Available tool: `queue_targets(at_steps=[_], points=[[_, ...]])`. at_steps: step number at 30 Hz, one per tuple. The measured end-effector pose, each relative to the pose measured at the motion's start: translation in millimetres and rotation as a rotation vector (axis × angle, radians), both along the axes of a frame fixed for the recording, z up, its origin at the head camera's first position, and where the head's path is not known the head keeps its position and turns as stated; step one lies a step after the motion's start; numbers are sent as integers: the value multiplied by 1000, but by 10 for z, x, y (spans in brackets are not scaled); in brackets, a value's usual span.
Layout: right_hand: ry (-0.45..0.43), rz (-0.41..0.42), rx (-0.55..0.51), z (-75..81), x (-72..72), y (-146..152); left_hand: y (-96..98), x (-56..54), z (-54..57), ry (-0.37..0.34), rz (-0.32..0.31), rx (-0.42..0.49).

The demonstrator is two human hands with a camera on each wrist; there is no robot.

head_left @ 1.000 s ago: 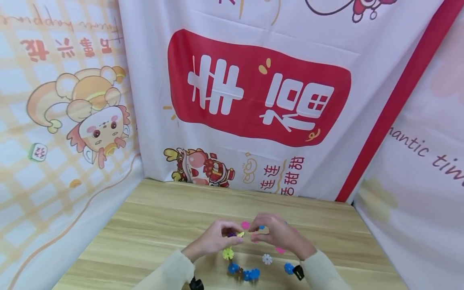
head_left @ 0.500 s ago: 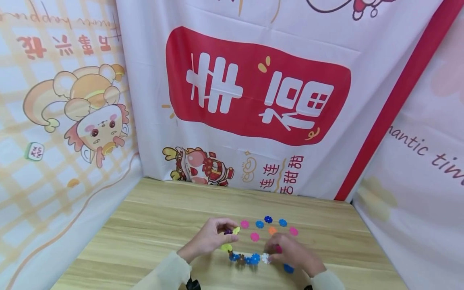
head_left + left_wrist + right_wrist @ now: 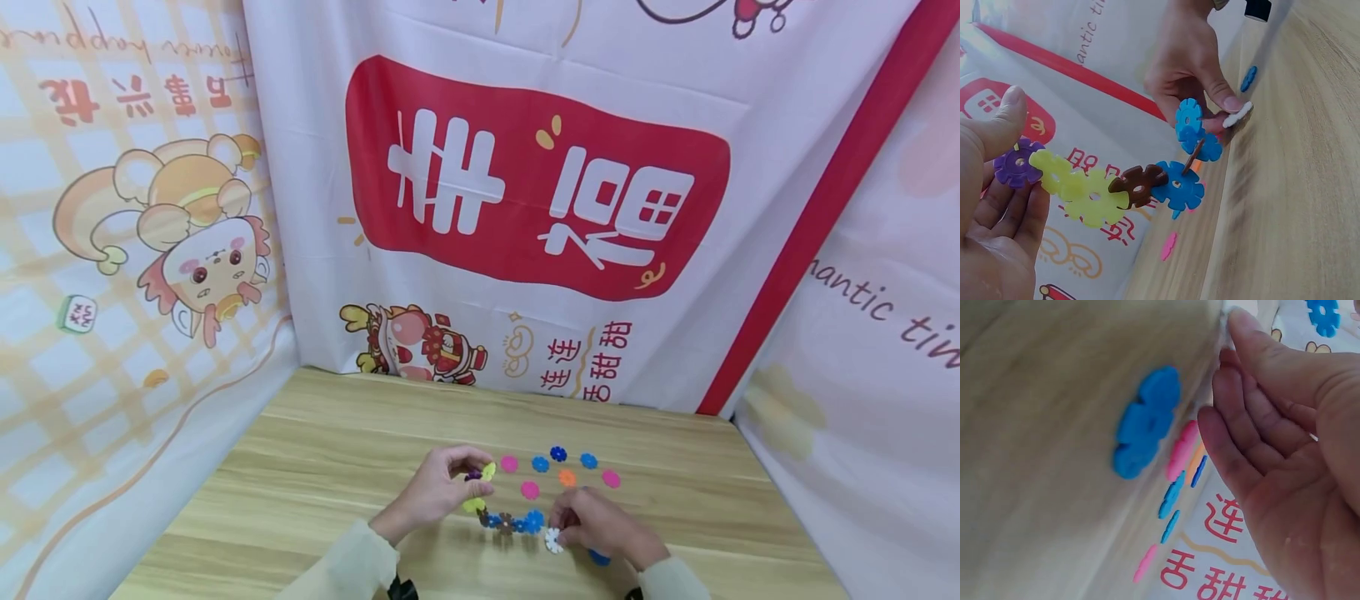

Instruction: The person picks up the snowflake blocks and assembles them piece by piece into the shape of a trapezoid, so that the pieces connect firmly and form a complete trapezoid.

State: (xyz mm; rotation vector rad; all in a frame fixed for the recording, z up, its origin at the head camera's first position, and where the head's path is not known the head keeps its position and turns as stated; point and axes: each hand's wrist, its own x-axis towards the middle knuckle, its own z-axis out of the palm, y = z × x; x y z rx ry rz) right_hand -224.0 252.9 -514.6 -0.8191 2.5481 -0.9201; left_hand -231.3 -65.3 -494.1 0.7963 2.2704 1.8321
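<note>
On the left side of the scene there's a hanging cloth [image 3: 161, 225] with an upside-down cartoon critter, and the wood-look tabletop [image 3: 300, 483] starts right beside it. Next along is the left hand [image 3: 438, 487], thumb and fingers partly closed, gripping one end of a chain of flower-shaped discs [image 3: 506, 524] by the purple disc [image 3: 1010, 169], with a yellow disc [image 3: 488, 472] at the fingertips. From there the chain goes yellow, brown and blue, curving toward the near side and ending in a blue disc [image 3: 534, 522] on the right. Past the hand, on the far side, loose discs lie scattered: a pink one [image 3: 509, 464], another pink one [image 3: 530, 490] nearer, a lighter blue one [image 3: 541, 464], a dark blue one [image 3: 558, 454], then an orange one [image 3: 567, 477]. Near side of those, the right hand [image 3: 600, 525] has a white disc [image 3: 553, 541] pinched at thumb and fingertips, just beside the chain's blue end but not touching it. A loose blue disc [image 3: 599, 557] pokes out on that hand's near side, partly covered. Farther back are one more blue disc [image 3: 588, 461] and, rightmost, a pink disc [image 3: 611, 478].
</note>
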Motion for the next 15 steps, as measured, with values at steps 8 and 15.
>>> queue_targets(at_steps=[8,15], points=[[111,-3,-32,450,-71,-85,11,-11,2,19,45,6],[266,-47,-84,898,-115,-215,37,-19,7,30,50,22]])
